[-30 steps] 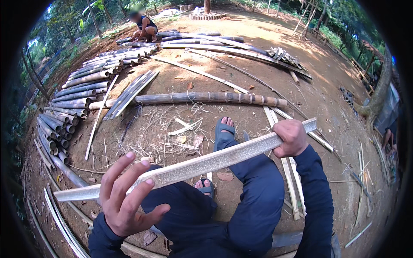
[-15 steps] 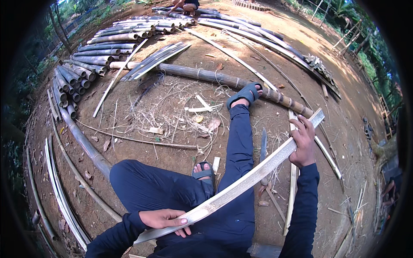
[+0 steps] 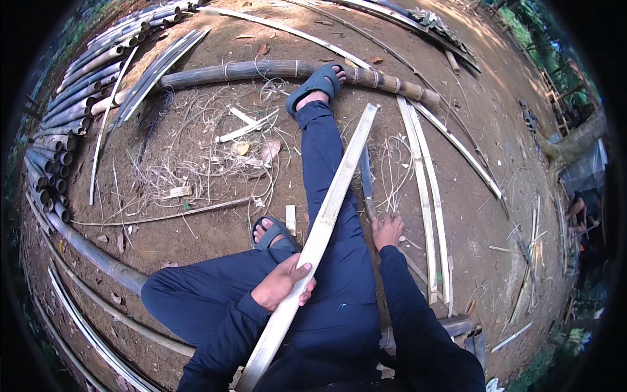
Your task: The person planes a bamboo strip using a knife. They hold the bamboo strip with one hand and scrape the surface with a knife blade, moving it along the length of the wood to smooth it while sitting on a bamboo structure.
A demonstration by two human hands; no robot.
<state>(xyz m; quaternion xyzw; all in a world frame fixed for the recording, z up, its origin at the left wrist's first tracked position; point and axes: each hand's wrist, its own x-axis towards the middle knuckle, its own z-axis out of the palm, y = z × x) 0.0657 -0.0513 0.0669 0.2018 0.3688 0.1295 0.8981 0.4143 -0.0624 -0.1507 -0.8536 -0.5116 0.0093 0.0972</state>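
A long split bamboo strip (image 3: 333, 189) slants across my lap, its far end over my outstretched leg. My left hand (image 3: 285, 284) is closed around its lower part, thumb on top. A machete (image 3: 366, 176) lies on the ground just right of that leg, its blade pointing away from me. Down at its handle is my right hand (image 3: 389, 231), fingers curled at the grip and partly hidden. Two pale bamboo strips (image 3: 421, 199) lie on the soil to the right of that hand.
A thick bamboo pole (image 3: 255, 70) crosses the ground ahead, with my sandalled foot (image 3: 317, 85) against it. Shavings (image 3: 209, 163) litter the soil before me. Stacked bamboo poles (image 3: 85, 85) fill the far left. A tree trunk (image 3: 581, 140) stands at right.
My right hand has let go of the strip's far end and come down to the machete handle. The strip has swung left and now shows a smoother face. My view has shifted right.
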